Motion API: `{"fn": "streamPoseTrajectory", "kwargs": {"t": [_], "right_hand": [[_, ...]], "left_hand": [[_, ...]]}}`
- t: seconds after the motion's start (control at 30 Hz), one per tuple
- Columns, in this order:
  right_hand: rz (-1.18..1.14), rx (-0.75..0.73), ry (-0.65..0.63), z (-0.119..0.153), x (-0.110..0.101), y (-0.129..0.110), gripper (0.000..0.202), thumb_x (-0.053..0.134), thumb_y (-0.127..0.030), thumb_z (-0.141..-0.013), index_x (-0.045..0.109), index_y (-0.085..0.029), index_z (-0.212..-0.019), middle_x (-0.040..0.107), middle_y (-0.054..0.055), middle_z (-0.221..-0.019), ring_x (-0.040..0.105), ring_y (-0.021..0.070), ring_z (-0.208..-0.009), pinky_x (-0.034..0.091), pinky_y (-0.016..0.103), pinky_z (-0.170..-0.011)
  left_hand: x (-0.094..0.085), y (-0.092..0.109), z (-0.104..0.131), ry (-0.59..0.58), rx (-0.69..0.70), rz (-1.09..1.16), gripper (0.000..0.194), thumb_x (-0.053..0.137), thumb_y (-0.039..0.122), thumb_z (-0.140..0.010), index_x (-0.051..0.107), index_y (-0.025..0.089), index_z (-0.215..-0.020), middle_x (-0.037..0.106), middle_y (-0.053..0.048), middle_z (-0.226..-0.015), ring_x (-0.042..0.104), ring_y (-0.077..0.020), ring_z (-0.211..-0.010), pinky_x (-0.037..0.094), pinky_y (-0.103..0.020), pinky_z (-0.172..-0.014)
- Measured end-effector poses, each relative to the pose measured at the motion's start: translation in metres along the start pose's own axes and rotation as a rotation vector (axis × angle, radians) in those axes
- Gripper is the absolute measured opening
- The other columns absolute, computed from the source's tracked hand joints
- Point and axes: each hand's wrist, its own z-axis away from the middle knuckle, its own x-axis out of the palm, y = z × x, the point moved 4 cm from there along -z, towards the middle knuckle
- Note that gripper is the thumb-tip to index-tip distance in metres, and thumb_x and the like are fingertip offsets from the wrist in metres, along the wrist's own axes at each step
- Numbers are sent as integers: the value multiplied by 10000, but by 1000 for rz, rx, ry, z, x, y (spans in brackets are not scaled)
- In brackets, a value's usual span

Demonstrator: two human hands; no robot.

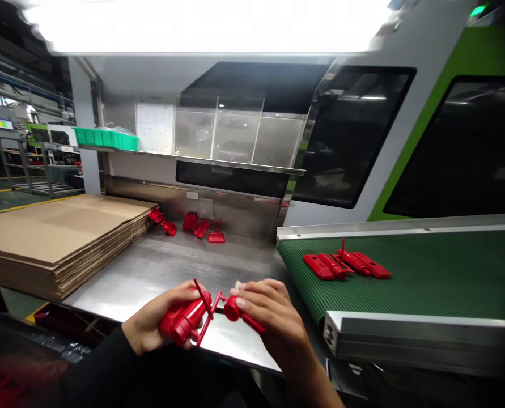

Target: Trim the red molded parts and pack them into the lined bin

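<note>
Red plastic mouldings, glossy and smooth, are in both hands above the front edge of the worktop (162, 258), a sheet of brushed, shiny metal. One moulding (185, 324) in the left hand (152, 326) has a rounded, tube-like body; a thin, rod-like branching runner (206, 324) stands off it towards the other hand. A second moulding (232, 309), round-ended with a narrow length below, is in the right hand (273, 317); whether the runner joins it I cannot tell.

The left hand reaches in from a black sleeve, fingers wrapped around its piece, thumb on top. The right hand is palm down, fingers curled together over its piece.

More red pieces (201, 228) lie along the worktop's back edge, and flat brown cardboard sheets (69, 226) are stacked over its left edge. Beyond the right edge, a ribbed green belt (435, 283) carries a red cluster (324, 266) with an upright stick. A green plastic tray (105, 139) sits at the shelf's left end, pale translucent material showing above its rim.
</note>
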Motion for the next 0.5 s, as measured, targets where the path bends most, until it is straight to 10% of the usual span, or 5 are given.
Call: {"fn": "streamPoseTrajectory", "kwargs": {"t": [0.1,0.23,0.3,0.5], "right_hand": [[185,-196,-25,4,9,-18,407,668,-95,-848,642,-335,-1175,701,26,-1115,625,228,-1047,378,415,-963],[-730,752,118,26,43,-5,321,738,-373,-812,631,-233,-1081,689,69,-1029,657,217,-837,523,335,-721],[-989,976,43,33,60,-6,416,746,-429,-787,597,-192,-1094,668,92,-1012,645,196,-770,533,324,-676],[-398,816,199,-12,42,73,653,785,-416,-738,396,-238,-1230,608,34,-1001,621,184,-743,512,289,-573]], "left_hand": [[-6,-2,14,43,10,-19,281,606,391,-845,582,189,-1038,640,-48,-759,622,-186,-537,518,-304,-390],[-26,5,30,303,363,-174,317,863,280,-610,696,244,-877,707,-24,-872,652,-190,-787,554,-321,-774],[-36,4,33,388,444,-228,396,926,179,-468,720,240,-801,736,-36,-855,651,-204,-811,523,-303,-829],[-51,-16,17,430,238,96,334,705,395,-801,529,229,-1031,662,-8,-774,669,-188,-647,555,-311,-576]]}}
